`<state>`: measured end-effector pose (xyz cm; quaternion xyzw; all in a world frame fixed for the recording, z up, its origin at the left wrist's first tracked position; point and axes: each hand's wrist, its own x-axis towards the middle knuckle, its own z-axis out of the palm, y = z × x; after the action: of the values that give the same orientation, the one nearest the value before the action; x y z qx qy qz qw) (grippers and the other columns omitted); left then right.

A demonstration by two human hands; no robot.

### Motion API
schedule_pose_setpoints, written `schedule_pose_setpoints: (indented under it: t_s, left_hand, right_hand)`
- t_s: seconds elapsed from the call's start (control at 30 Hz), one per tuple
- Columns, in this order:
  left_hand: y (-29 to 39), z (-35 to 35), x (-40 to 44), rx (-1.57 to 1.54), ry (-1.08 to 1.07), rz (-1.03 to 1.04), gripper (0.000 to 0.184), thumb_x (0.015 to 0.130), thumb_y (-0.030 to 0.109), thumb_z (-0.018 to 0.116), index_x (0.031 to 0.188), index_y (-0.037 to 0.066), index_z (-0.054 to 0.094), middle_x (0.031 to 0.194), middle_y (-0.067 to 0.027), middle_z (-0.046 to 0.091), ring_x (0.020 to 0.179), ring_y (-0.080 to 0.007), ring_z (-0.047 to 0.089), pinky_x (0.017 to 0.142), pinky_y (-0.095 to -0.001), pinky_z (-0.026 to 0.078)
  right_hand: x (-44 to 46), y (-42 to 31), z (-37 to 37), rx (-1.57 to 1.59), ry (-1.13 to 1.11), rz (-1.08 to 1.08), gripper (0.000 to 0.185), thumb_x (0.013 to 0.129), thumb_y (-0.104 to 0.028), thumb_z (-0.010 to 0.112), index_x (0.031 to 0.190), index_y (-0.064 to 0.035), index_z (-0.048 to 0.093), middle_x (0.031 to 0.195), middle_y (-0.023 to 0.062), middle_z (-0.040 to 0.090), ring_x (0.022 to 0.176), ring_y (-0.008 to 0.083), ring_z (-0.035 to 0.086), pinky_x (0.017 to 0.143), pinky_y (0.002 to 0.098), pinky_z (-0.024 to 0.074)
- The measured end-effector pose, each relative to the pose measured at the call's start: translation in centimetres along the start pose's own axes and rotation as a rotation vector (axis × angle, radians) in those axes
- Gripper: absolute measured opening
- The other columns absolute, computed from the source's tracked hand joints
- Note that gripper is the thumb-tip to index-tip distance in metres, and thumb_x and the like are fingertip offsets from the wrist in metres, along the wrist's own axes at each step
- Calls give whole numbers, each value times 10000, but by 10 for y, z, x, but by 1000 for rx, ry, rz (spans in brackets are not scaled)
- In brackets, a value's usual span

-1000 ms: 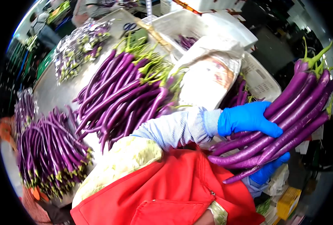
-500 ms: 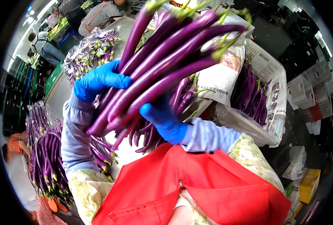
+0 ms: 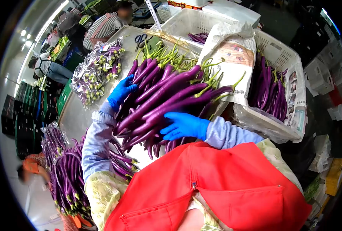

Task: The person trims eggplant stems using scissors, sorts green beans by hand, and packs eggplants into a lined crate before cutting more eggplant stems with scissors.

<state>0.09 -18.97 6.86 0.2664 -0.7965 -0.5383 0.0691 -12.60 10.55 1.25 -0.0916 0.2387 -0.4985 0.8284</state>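
Note:
A heap of long purple eggplants [image 3: 167,94], green stems pointing up and right, lies on the metal table in front of me. At its left side my blue-gloved left hand [image 3: 121,92] rests with fingers extended against the eggplants, partly hidden by them. My blue-gloved right hand [image 3: 186,126] lies along the lower right side of the heap, fingers apart and touching the eggplants. Neither hand is wrapped round any of them. A white printed sack [image 3: 232,57] borders the heap on the right.
Bagged eggplants [image 3: 98,71] lie at the table's left, with scissors [image 3: 141,40] at the back. More eggplants [image 3: 69,173] are piled lower left. A white crate [image 3: 282,50] at the right holds eggplants. Several people work farther back; another person [image 3: 34,165] is at lower left.
The bunch of eggplants held up between both hands has come down onto the heap. Both hands have lowered with it and loosened, and the scissors now show.

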Motion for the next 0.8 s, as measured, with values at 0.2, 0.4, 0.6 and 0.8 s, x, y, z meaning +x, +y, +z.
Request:
schedule_pose_setpoints:
  t_s: [0.2,0.4,0.6,0.8]
  left_hand:
    - [75,55,-41,236,39,290,591,884,216,637,1387,35,384,1416,-123,389,1297,-229,372,1080,-343,290]
    - [111,117,-69,840,-200,290,568,750,163,712,1256,7,507,1138,-210,564,1001,-370,568,887,-406,453]
    - [64,92,-128,304,180,140,481,807,32,660,1260,-6,503,1155,-153,575,1081,-252,570,918,-332,446]
    - [51,93,-145,281,180,51,469,780,16,686,1223,-8,532,1083,-144,575,1001,-258,582,889,-332,453]
  right_hand:
    - [-63,-21,-41,43,-26,-172,493,976,-382,391,1369,-86,374,1284,300,483,1052,389,591,878,425,506]
    - [-45,-35,-24,25,289,-250,541,931,-502,462,1180,-27,524,961,185,680,740,235,680,617,312,546]
    - [0,-67,14,-312,193,-175,593,905,-487,527,967,96,616,901,232,677,691,242,676,641,315,548]
    - [-18,-73,20,-571,127,93,649,910,-533,475,898,104,599,730,222,670,564,256,652,549,323,541]
